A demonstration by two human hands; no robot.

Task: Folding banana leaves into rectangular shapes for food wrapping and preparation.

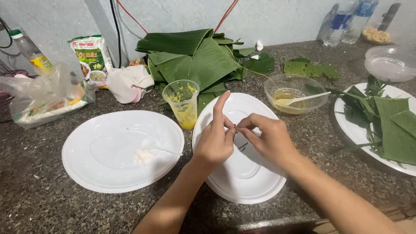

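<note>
Two hands, left hand (215, 141) and right hand (268, 138), pinch a tiny dark object (236, 128) with narrowed fingers above the white oval foam plate (242, 182). Such a slight grip could slip, dropping it onto the speckled tabletop (39, 199).

Three white plates lie on the desk (39, 203): a round one (104, 169) at left, an oval one (251, 182) in the middle, and one (353, 130) at right bearing cut banana-leaf pieces (390, 125). Two clear plastic bowls, one (295, 93) with yellow liquid and a white spoon (303, 99), one (391, 64) empty. One clear plastic cup (183, 103). Three plastic bottles: two (338, 24) (362, 17) at upper right, one (28, 50) at upper left. One stack of banana leaves (195, 58). Two hands: left hand (214, 141), right hand (271, 141).
</note>
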